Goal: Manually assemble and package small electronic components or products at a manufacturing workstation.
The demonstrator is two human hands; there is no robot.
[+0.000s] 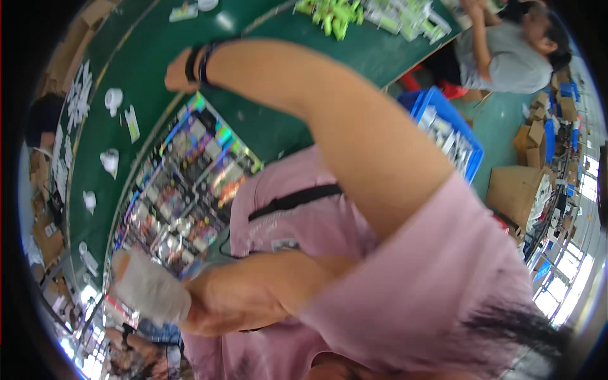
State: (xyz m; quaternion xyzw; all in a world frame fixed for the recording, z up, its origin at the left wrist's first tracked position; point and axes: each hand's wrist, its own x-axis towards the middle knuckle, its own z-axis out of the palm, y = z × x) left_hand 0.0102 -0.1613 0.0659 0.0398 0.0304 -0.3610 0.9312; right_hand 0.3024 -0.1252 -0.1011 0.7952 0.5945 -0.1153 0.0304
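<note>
My right hand [181,71], bare and with two black bands at the wrist, reaches over the green work table [266,136]. Its fingers look curled in, but what they hold, if anything, is hidden. Close by lies the top corner of a shiny, many-coloured patterned sheet [190,183] along the table edge. My left hand [152,288] is lower down, beside the sheet's near end, and wears a whitish glove. Motion blur smears its fingers. Nearest the right hand are a white and green strip [132,123] and a white round-headed part [113,100].
More white parts [109,162] lie spaced along the table. Farther off are piles of light green plastic pieces [332,16] and white-green pieces [405,19]. A blue crate [475,149] holds white parts. A person in grey [513,57] sits beyond; another person [136,348] is lower left.
</note>
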